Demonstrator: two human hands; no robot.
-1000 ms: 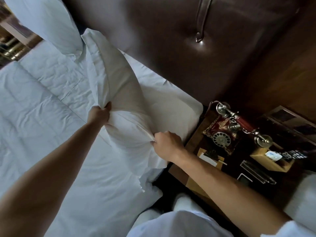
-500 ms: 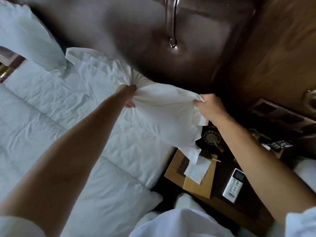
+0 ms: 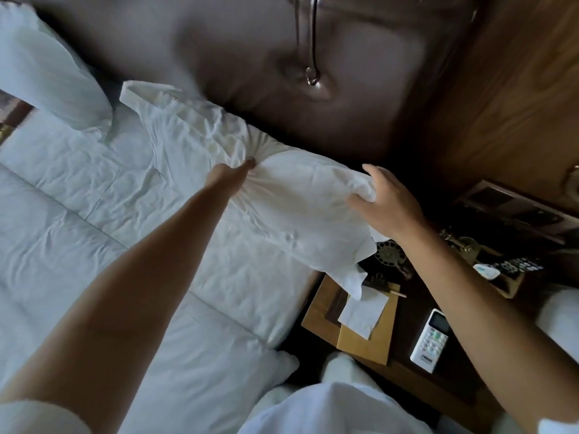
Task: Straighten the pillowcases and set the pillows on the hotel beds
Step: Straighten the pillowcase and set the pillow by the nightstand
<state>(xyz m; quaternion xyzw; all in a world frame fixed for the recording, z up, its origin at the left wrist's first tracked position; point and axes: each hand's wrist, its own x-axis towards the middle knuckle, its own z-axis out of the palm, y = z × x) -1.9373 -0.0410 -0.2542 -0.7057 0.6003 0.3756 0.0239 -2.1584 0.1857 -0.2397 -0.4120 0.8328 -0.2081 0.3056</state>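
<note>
The pillow [image 3: 300,198] was laid at the bed's [image 3: 94,214] head end against the headboard [image 3: 250,57], prob. for squaring up; left hand [image 3: 230,175] was clenched into bunched case fabric; right hand [image 3: 387,203] lay spread on the pillow's corner, grip unclear; loose case flap [image 3: 351,270] overhung the nightstand [image 3: 404,364], part-hiding a phone [image 3: 390,255].

No legible text, remote control [image 3: 429,340] buttons and label perhaps printed, too blurred

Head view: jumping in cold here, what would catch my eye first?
The white pillow lying at the head of the bed against the dark padded headboard, its loose pillowcase end overhanging the nightstand. The left hand pinches its bunched middle; the right hand cups its end. A white remote lies on the nightstand.
</note>
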